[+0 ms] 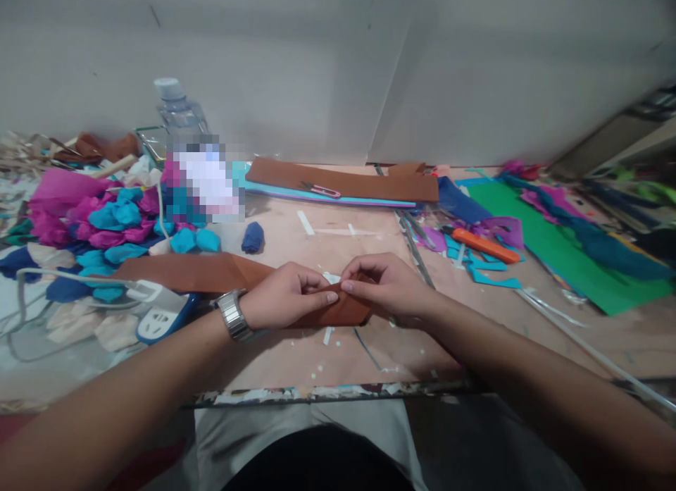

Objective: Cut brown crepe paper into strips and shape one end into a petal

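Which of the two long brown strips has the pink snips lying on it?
The far brown strip, near the wall: the pink snips lie on it. The near brown strip is instead held by the left hand and right hand.

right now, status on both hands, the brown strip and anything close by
Left hand, right hand pinching brown strip. Strip extends left past wristwatch. Socket block left of watch, clear of both hands.

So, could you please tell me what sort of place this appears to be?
Probably a craft workshop: the left hand and right hand pinch brown material, bunched coloured pieces lie heaped at the left, and small pink snips rest beyond the hands.
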{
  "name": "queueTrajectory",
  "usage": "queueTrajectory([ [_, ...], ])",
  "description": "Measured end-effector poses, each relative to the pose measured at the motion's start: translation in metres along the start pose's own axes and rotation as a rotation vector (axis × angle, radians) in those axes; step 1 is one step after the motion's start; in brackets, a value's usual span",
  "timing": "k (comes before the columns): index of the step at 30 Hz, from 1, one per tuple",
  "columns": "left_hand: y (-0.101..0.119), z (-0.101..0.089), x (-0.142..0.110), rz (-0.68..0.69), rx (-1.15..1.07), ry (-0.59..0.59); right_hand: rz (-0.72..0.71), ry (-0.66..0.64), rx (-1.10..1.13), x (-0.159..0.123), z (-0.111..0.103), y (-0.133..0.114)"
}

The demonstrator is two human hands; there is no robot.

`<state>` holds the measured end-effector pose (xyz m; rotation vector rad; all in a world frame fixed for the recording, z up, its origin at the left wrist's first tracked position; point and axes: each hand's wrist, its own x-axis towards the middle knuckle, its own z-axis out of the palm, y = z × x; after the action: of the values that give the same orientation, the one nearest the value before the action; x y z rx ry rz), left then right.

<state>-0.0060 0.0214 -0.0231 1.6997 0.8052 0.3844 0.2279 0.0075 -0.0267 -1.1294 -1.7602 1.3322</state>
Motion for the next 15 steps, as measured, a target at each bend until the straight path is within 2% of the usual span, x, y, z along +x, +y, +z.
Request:
queueTrajectory([
  [9, 0.0004, -0.0036, 0.0010, 0.009, -0.068, -0.026, -0.018, 0.018, 0.028, -0.0002, -0.0011, 0.0014],
  [15, 0.0006, -0.0093, 0.0011, -0.036, -0.092, -0.065, -0.027, 0.033, 0.013, 0.0003, -0.0016, 0.0040],
])
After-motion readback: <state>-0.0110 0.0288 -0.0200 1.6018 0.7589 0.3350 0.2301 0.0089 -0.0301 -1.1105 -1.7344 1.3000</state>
